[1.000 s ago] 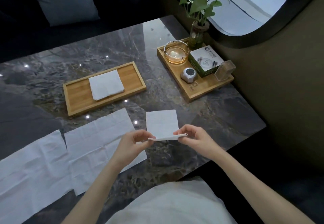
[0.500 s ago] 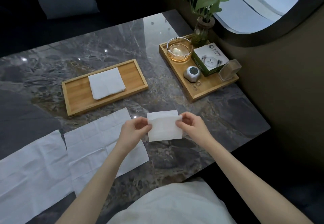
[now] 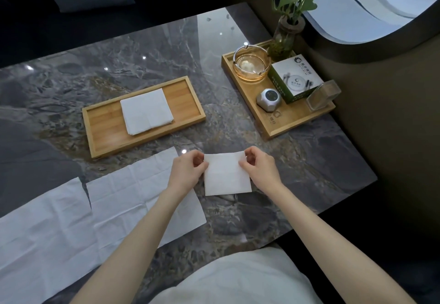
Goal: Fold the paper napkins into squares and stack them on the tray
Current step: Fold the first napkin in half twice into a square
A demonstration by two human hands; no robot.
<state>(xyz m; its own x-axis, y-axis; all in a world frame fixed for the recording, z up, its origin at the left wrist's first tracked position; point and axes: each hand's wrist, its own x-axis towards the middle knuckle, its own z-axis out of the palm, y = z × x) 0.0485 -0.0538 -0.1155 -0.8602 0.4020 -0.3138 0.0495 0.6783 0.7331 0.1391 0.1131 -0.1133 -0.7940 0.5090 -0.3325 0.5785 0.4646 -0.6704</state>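
A small folded white napkin (image 3: 226, 176) lies flat on the marble table. My left hand (image 3: 187, 173) pinches its upper left corner and my right hand (image 3: 259, 168) pinches its upper right edge. Beyond them, a bamboo tray (image 3: 104, 125) holds a stack of folded square napkins (image 3: 146, 111). Two unfolded napkins lie to the left: one (image 3: 133, 199) partly under my left forearm, another (image 3: 40, 232) at the table's near left edge.
A second wooden tray (image 3: 292, 120) at the right holds a glass ashtray (image 3: 251, 65), a green-and-white box (image 3: 295, 77), a small grey device (image 3: 269, 100), a clear holder (image 3: 323, 94) and a plant jar (image 3: 285, 37). The table edge runs close on the right and near side.
The near edge of the napkin was brought up and over to the far edge, so the napkin is now folded smaller and lies flat. Both hands moved away from me to its far corners.
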